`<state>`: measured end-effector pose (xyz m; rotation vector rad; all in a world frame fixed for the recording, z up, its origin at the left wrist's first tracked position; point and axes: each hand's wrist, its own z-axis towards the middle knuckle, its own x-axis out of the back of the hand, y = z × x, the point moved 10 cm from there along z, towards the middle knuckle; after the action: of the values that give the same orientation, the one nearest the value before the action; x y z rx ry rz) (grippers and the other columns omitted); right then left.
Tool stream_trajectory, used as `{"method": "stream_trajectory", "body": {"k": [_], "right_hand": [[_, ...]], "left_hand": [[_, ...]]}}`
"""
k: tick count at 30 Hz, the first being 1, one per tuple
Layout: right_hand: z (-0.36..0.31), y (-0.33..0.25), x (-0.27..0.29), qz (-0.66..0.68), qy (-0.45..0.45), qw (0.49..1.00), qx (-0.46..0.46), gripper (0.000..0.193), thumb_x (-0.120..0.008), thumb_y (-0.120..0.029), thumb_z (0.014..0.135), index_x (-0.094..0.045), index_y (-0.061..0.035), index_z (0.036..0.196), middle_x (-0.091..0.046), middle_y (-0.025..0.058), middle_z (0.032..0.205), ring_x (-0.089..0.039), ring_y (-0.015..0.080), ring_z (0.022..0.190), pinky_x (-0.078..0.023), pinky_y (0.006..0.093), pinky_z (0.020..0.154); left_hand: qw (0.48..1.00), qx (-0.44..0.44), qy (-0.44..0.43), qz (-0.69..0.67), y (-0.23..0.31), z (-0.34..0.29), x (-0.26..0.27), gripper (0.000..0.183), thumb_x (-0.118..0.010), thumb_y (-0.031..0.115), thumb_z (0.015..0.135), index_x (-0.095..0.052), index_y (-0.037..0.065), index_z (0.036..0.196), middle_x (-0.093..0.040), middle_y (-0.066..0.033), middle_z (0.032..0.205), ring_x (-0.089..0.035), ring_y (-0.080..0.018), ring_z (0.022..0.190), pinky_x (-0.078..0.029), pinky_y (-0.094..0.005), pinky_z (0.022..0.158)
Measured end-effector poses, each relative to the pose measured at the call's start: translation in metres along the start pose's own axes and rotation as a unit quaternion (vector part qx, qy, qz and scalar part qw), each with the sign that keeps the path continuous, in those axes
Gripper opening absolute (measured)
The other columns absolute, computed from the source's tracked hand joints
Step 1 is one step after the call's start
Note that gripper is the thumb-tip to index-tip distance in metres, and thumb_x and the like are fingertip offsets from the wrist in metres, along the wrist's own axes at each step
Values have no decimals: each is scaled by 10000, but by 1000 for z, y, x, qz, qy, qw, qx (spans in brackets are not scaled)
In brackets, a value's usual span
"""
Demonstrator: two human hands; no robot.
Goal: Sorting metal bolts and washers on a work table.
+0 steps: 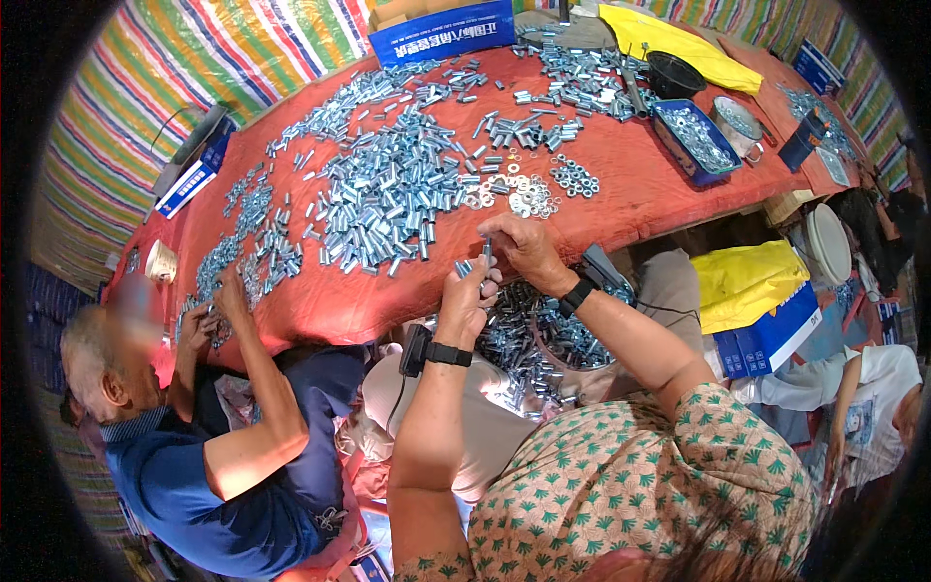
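Observation:
My left hand (465, 308) is closed around a few small silvery metal pieces near the front edge of the red-covered table (582, 247). A short cylindrical sleeve (465, 268) shows at its fingers, and a slim upright bolt-like piece (487, 248) stands between thumb and fingers. My right hand (531, 254) has its fingertips pinched together at the top of that piece; whatever small part they grip is hidden. Just beyond lie pale flat washers (531, 198), with nuts (574, 178) to their right. A large heap of metal sleeves (378, 189) spreads to the left.
Below my hands, a container (572, 349) of metal parts sits by my lap. At the left, a co-worker (213, 466) in blue handles small parts. A blue tray (696, 141), metal mug (739, 126) and black bowl (676, 74) stand at the right. Another person (863, 427) is far right.

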<state>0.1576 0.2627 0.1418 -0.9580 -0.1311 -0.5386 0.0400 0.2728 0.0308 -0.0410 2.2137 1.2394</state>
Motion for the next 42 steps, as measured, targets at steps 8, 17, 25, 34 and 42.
{"method": "stream_trajectory", "body": {"k": [8, 17, 25, 34, 42], "right_hand": [[-7, 18, 3, 44, 17, 995, -89, 120, -591, 19, 876, -628, -12, 985, -664, 86, 842, -656, 188, 759, -512, 308, 666], [-17, 30, 5, 124, 51, 978, -156, 76, -578, -12, 900, -620, -17, 964, -648, 78, 815, -639, 168, 736, -504, 306, 655], [-21, 10, 5, 42, -29, 997, -62, 133, -594, -52, 898, -612, -13, 1023, -643, 139, 885, -651, 298, 812, -515, 357, 711], [7, 58, 90, -270, -1, 962, 43, 196, -546, -8, 841, -644, -6, 1011, -616, 191, 901, -606, 375, 841, -491, 421, 706], [18, 73, 85, -281, -63, 957, 24, 81, -586, 9, 776, -608, 14, 854, -574, 213, 831, -559, 421, 793, -451, 452, 654]], "left_hand": [[999, -19, -19, -19, 2, 0, -6, 213, -609, 218, 950, -580, 11, 996, -588, -41, 730, -440, -51, 498, -289, -185, 407], [998, -20, -28, -46, -6, 3, -11, 223, -589, 235, 964, -574, 16, 1002, -582, -33, 720, -427, -54, 492, -291, -186, 411], [999, -41, -3, -25, 0, 4, -6, 220, -591, 237, 964, -583, 17, 968, -591, -38, 734, -430, -57, 503, -292, -189, 416], [999, -49, 5, 11, 3, 4, -8, 199, -603, 197, 955, -593, -1, 973, -595, -46, 720, -451, -61, 503, -297, -194, 411], [999, -16, -38, 23, -7, 3, -20, 185, -615, 193, 946, -600, 11, 972, -604, -37, 719, -460, -53, 514, -302, -184, 413]]}}
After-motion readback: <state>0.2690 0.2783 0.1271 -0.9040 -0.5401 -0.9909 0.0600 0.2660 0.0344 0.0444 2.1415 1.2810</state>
